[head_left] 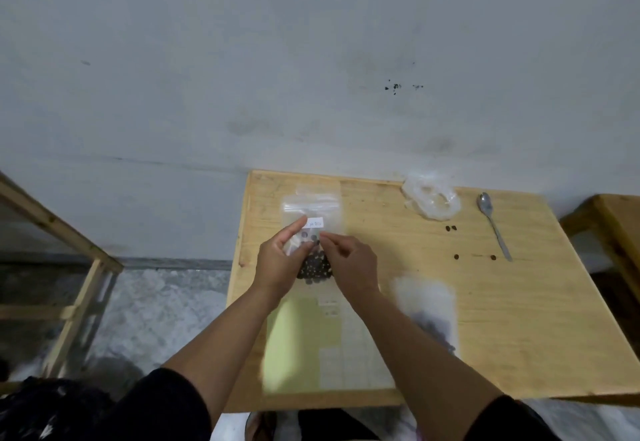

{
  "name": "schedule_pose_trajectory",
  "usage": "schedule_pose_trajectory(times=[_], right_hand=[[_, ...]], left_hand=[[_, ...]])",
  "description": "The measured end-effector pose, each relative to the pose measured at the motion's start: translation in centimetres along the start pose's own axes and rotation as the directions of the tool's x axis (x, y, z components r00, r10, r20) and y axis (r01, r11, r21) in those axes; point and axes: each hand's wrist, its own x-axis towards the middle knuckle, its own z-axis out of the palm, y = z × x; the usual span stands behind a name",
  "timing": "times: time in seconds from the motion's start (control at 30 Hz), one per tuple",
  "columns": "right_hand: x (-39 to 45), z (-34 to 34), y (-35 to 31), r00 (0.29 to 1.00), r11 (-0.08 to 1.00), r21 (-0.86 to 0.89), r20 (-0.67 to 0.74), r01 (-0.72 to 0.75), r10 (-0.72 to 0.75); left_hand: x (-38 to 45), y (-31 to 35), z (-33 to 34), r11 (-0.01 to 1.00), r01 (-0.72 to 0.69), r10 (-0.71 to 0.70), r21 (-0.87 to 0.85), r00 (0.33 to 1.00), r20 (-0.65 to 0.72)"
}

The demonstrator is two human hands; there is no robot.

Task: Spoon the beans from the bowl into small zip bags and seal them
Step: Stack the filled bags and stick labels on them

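While you hold the small zip bag (313,250) just above the wooden table (519,319) in the centre of the frame, your left hand (282,264) curls round its left side, forefinger stretched up toward the white label (316,222), and your right hand (349,260) pinches the bag's right edge between thumb and fingertips. Dark beans (314,267) sit bunched in the bag's lower part, between your two hands. Behind your fingers, toward the upper part of the frame, an empty zip bag (311,207) lies flat near the table's far edge. Below your wrists a pale green sheet (298,343) and a clear sheet of small labels (349,354) reach close to the near edge. Lower right of centre, a filled bag (429,312) lies flat, blurred, partly under your right forearm. At the upper right a crumpled clear plastic wrapper (431,198) sits just beside the far edge, with the spoon (493,222) to its right, bowl pointing away from you. Four loose beans (450,228) lie scattered between the wrapper and the spoon's handle. Bare wood runs across the right half of the table out to its right edge. A second wooden surface (620,226) stands just beyond that edge, and a wooden frame (69,267) stands well apart at the left of the frame.
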Motion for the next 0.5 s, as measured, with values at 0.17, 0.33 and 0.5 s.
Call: schedule_pose_trajectory(times=[0.17, 0.33, 0.5], right_hand=[[4.0, -0.2, 1.2, 0.996, 0.994, 0.097, 0.072, -0.053, 0.046], [8.6, -0.3, 2.3, 0.986, 0.982, 0.1, 0.067, -0.161, 0.154], [11.1, 0.7, 3.7, 0.98, 0.985, -0.101, 0.122, -0.143, 0.155]], left_hand=[[4.9, 0.5, 1.1, 0.996, -0.014, 0.018, 0.091, 0.999, -0.046], [8.7, 0.1, 2.6, 0.949, 0.066, -0.034, 0.31, 0.994, -0.107], [10.0, -1.3, 3.0, 0.807, 0.07, -0.021, 0.586, 0.996, -0.089]])
